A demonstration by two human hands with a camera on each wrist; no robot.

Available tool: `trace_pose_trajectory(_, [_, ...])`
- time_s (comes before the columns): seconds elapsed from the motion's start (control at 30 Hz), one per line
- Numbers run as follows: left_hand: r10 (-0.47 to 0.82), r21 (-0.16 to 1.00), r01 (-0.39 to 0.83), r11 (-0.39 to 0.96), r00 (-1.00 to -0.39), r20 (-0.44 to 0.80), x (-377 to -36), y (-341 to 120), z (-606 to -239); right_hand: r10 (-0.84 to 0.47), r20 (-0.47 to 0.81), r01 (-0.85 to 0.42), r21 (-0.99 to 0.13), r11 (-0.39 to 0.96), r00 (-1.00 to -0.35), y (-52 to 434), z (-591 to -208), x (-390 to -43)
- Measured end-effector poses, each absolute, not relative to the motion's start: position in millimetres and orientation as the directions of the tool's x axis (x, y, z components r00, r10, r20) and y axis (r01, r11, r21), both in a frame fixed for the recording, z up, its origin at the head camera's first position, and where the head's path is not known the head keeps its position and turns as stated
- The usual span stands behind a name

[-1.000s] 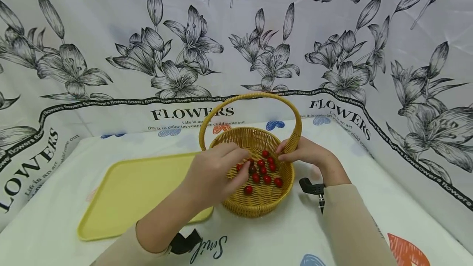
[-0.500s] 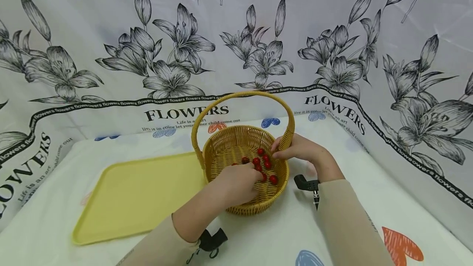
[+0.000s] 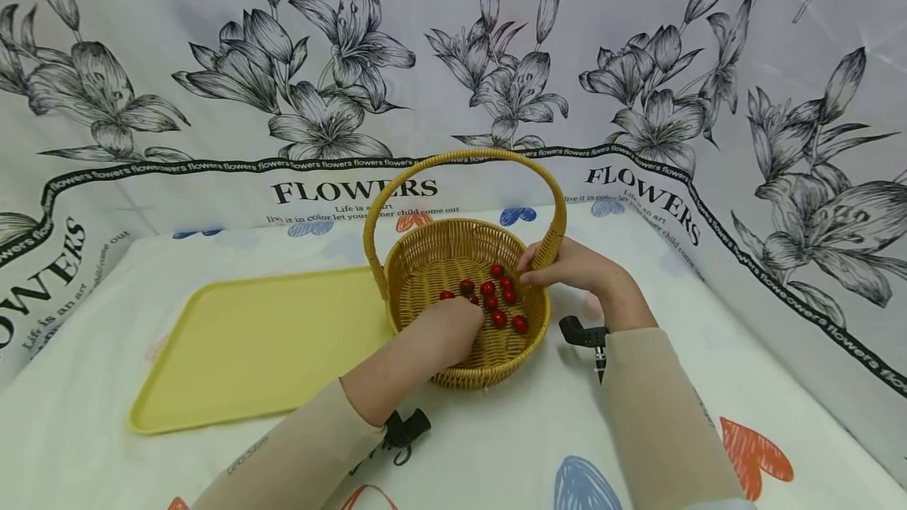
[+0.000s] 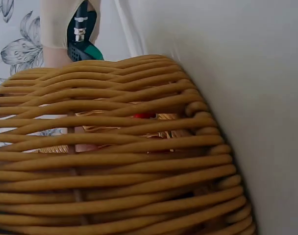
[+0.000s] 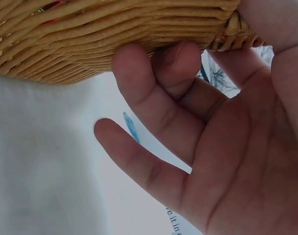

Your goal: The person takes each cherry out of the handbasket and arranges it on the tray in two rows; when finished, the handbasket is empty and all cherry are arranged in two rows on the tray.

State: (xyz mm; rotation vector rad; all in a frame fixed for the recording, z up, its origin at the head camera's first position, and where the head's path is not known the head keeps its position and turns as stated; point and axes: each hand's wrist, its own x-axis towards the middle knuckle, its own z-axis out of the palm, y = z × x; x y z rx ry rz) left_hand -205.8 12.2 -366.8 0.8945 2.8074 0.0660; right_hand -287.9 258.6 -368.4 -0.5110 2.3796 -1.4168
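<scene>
A yellow wicker basket [image 3: 468, 376] with a tall arched handle stands on the cloth-covered table. Several small round red fruits [image 3: 499, 319], like cherries or cherry tomatoes, lie on its floor. My left hand [image 3: 449, 329] reaches down over the near left rim into the basket. Its fingers are hidden in the head view, and in the left wrist view the woven wall [image 4: 114, 171] blocks them, so any hold is unseen. My right hand [image 3: 577, 266] grips the basket's right side at the handle's foot, with curled fingers [image 5: 134, 68] against the outer wall.
A flat yellow tray [image 3: 262, 345] lies left of the basket, close beside it. The white cloth [image 3: 510, 447] has printed hearts and lettering. Behind stands a floral-print curtain [image 3: 397, 61]. Black wrist devices [image 3: 583, 333] hang from both forearms.
My left hand has gone from above the basket's left part down among the fruits, then drawn slightly nearer the front. The right hand keeps its grip. The head view has tilted a little.
</scene>
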Motion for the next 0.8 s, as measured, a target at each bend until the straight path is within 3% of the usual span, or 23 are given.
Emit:
trace_pose_trajectory(0.33, [0.572, 0.036, 0.572, 0.819, -0.813, -0.11, -204.3, 4.6, -359.1, -0.454, -0.078, -0.176, -0.854, 0.49, -0.887, 257.3, -363.6, -278.0])
trace_pose_trajectory(0.5, [0.566, 0.038, 0.565, 0.824, -0.817, -0.112, -205.8, 0.2, -352.8, -0.512, -0.066, -0.231, -0.838, 0.494, -0.857, 260.2, -363.0, -276.1])
trace_pose_trajectory(0.63, [0.583, 0.134, 0.571, 0.81, -0.809, -0.077, -207.6, -16.0, -344.4, -0.543, -0.07, -0.247, -0.837, 0.489, -0.837, 259.2, -363.1, -277.9])
trace_pose_trajectory(0.8, [0.646, 0.345, 0.628, 0.697, -0.759, 0.078, -201.7, -50.9, -327.6, -0.539, -0.083, -0.229, -0.844, 0.486, -0.838, 259.8, -359.1, -279.6])
